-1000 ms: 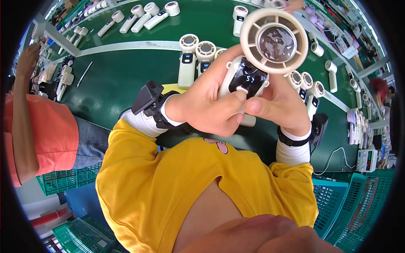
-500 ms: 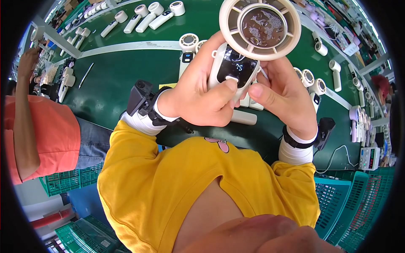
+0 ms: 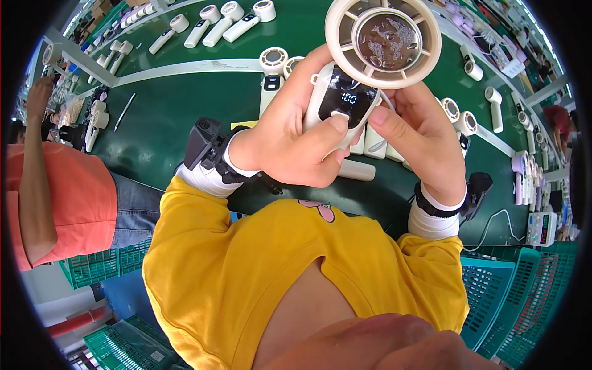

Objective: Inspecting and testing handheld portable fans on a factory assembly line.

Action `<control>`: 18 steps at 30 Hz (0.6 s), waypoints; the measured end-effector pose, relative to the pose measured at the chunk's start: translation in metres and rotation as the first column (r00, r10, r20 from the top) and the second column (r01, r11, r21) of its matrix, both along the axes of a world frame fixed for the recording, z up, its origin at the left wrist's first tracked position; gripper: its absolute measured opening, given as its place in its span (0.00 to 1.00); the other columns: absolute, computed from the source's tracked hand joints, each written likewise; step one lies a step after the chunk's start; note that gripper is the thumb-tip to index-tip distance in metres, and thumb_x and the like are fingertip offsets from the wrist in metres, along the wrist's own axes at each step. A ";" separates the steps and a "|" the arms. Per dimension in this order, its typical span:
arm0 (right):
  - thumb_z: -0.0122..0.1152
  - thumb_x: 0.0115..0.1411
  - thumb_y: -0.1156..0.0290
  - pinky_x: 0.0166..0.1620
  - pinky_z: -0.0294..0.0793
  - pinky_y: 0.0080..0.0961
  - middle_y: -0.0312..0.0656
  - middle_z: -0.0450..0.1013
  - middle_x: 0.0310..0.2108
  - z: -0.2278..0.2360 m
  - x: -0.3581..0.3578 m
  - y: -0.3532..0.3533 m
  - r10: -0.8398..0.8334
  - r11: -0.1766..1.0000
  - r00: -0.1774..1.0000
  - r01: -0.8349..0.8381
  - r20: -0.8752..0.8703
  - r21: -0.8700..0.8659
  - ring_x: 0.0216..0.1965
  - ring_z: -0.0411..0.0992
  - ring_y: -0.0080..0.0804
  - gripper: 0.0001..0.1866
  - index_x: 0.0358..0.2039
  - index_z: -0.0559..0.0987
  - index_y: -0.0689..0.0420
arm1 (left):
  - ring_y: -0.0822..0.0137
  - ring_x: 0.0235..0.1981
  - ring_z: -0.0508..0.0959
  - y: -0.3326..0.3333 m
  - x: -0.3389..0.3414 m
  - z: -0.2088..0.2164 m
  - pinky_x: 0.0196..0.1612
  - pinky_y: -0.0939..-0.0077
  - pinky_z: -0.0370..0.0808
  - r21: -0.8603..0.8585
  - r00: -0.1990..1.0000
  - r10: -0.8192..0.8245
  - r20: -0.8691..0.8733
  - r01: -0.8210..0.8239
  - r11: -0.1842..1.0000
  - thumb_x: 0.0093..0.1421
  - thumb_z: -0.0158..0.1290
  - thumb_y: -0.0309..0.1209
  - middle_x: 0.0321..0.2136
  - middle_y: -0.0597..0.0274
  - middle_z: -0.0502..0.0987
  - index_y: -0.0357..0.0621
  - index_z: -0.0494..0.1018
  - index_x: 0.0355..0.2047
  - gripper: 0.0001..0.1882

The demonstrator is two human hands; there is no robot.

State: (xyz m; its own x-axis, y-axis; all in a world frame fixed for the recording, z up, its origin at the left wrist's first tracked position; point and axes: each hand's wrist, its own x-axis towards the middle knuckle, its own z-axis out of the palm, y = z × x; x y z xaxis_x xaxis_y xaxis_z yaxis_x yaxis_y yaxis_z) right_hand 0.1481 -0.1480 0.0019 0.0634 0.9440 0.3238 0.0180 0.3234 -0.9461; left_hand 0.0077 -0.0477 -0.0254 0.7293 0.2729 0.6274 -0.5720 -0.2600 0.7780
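"While the left hand [image 3: 296, 148] is clamped around that handle, where is its thumb?"

"On the white button [image 3: 338, 115] of the pale handheld fan [image 3: 367, 79]. The fan is raised above the green table [image 3: 179, 117], its round head facing the camera."

"And the right hand [image 3: 425, 132]?"

"At the fan's other side, its thumb by the lower corner of the casing, with a thin pale cord [image 3: 387, 102] showing beside it. Some of its fingers are hidden, so I can't tell how firmly it grips, if at all."

"How far along does this one look?"

"The dark display [image 3: 348, 95] is lit with digits, so I'd judge it powered. The front grille is in place and the casing looks closed, so what shows seems assembled. It isn't set down yet, so I'd call the handling under way rather than finished."

"Are the blades turning?"

"I can't tell; the head's centre shows mostly reflections."

"And the rest?"

"Similar fans lie on the table beyond the left hand [image 3: 272, 80] and beside the right [image 3: 467, 126], with a further row [image 3: 231, 26] across the table. Nothing shows which of them are dealt with and which are left."
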 end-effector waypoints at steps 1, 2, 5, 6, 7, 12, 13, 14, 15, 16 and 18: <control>0.49 0.56 0.76 0.36 0.66 0.16 0.41 0.67 0.34 0.000 0.000 0.000 -0.007 1.000 1.000 0.007 0.009 -0.002 0.32 0.68 0.21 0.16 0.45 0.62 0.65 | 0.70 0.26 0.69 -0.001 0.000 0.000 0.25 0.78 0.68 -0.028 1.000 -0.001 -0.022 0.001 1.000 0.48 0.32 0.23 0.38 0.51 0.65 0.34 0.45 0.52 0.28; 0.49 0.56 0.76 0.36 0.66 0.16 0.41 0.67 0.34 0.000 0.001 0.000 -0.007 1.000 1.000 0.007 0.009 -0.003 0.32 0.68 0.21 0.16 0.45 0.62 0.65 | 0.70 0.26 0.69 -0.002 0.000 0.001 0.25 0.78 0.68 -0.057 0.999 -0.003 -0.044 0.001 0.998 0.48 0.32 0.23 0.38 0.51 0.65 0.34 0.45 0.52 0.27; 0.48 0.56 0.77 0.36 0.66 0.16 0.41 0.67 0.35 -0.001 0.001 0.000 0.000 1.000 1.000 0.000 -0.004 0.016 0.32 0.68 0.21 0.16 0.45 0.62 0.65 | 0.72 0.26 0.69 0.000 0.000 0.001 0.25 0.79 0.68 -0.114 0.997 -0.029 -0.076 0.020 0.993 0.47 0.35 0.21 0.37 0.54 0.65 0.35 0.43 0.53 0.30; 0.48 0.56 0.77 0.36 0.66 0.16 0.41 0.67 0.35 -0.001 0.001 0.000 0.000 1.000 1.000 0.000 -0.004 0.016 0.32 0.68 0.21 0.16 0.45 0.62 0.65 | 0.74 0.26 0.69 0.001 0.000 0.001 0.24 0.81 0.68 -0.143 0.995 -0.051 -0.084 0.038 0.989 0.47 0.37 0.19 0.36 0.56 0.65 0.35 0.40 0.55 0.33; 0.48 0.56 0.77 0.36 0.66 0.16 0.41 0.67 0.35 -0.001 0.002 0.001 -0.003 1.000 1.000 0.003 -0.003 0.015 0.32 0.68 0.21 0.16 0.45 0.62 0.65 | 0.76 0.26 0.69 0.002 0.001 0.001 0.24 0.82 0.68 -0.173 0.993 -0.073 -0.093 0.056 0.983 0.46 0.39 0.18 0.35 0.58 0.65 0.36 0.37 0.56 0.37; 0.48 0.56 0.77 0.36 0.65 0.16 0.40 0.67 0.35 -0.003 0.004 0.001 -0.008 1.000 1.000 0.009 -0.005 0.022 0.33 0.67 0.20 0.15 0.45 0.62 0.65 | 0.77 0.25 0.69 0.000 0.005 0.001 0.24 0.82 0.68 -0.176 0.995 -0.078 -0.062 0.066 0.982 0.46 0.39 0.17 0.34 0.59 0.66 0.36 0.37 0.56 0.36; 0.48 0.56 0.77 0.36 0.65 0.16 0.40 0.67 0.35 -0.003 0.004 0.000 -0.006 1.000 1.000 0.006 -0.008 0.028 0.33 0.67 0.20 0.15 0.45 0.62 0.65 | 0.74 0.25 0.69 0.001 0.005 -0.001 0.24 0.81 0.68 -0.127 0.997 -0.050 -0.051 0.043 0.991 0.48 0.37 0.20 0.35 0.56 0.66 0.36 0.40 0.55 0.33; 0.48 0.56 0.77 0.36 0.65 0.16 0.40 0.67 0.35 -0.003 0.004 0.000 -0.005 1.000 1.000 0.005 -0.008 0.028 0.33 0.67 0.20 0.15 0.45 0.62 0.65 | 0.71 0.25 0.69 0.001 0.006 -0.004 0.24 0.79 0.68 -0.078 0.999 -0.022 -0.038 0.019 0.997 0.50 0.36 0.23 0.37 0.54 0.65 0.36 0.42 0.54 0.30; 0.48 0.56 0.77 0.36 0.65 0.16 0.40 0.67 0.35 -0.003 0.005 0.000 -0.011 1.000 1.000 0.011 0.003 0.028 0.33 0.67 0.20 0.15 0.45 0.62 0.65 | 0.69 0.25 0.69 0.001 0.006 -0.005 0.25 0.78 0.68 -0.029 1.000 0.005 -0.023 -0.005 1.000 0.52 0.35 0.26 0.39 0.51 0.65 0.36 0.45 0.53 0.27; 0.48 0.56 0.77 0.37 0.65 0.16 0.40 0.67 0.35 -0.003 0.005 0.000 -0.017 0.999 1.000 0.016 0.014 0.028 0.33 0.67 0.19 0.15 0.45 0.63 0.65 | 0.69 0.25 0.69 0.001 0.005 -0.005 0.25 0.78 0.68 -0.029 1.000 0.005 -0.023 -0.006 1.000 0.52 0.35 0.26 0.39 0.51 0.65 0.36 0.45 0.53 0.27; 0.48 0.56 0.77 0.37 0.65 0.16 0.40 0.67 0.35 -0.003 0.005 0.001 -0.023 0.999 0.999 0.023 0.025 0.028 0.34 0.66 0.19 0.15 0.45 0.63 0.65 | 0.73 0.25 0.69 0.002 0.004 -0.002 0.24 0.81 0.68 -0.126 0.997 -0.047 -0.057 0.040 0.991 0.47 0.37 0.20 0.36 0.55 0.66 0.36 0.40 0.55 0.33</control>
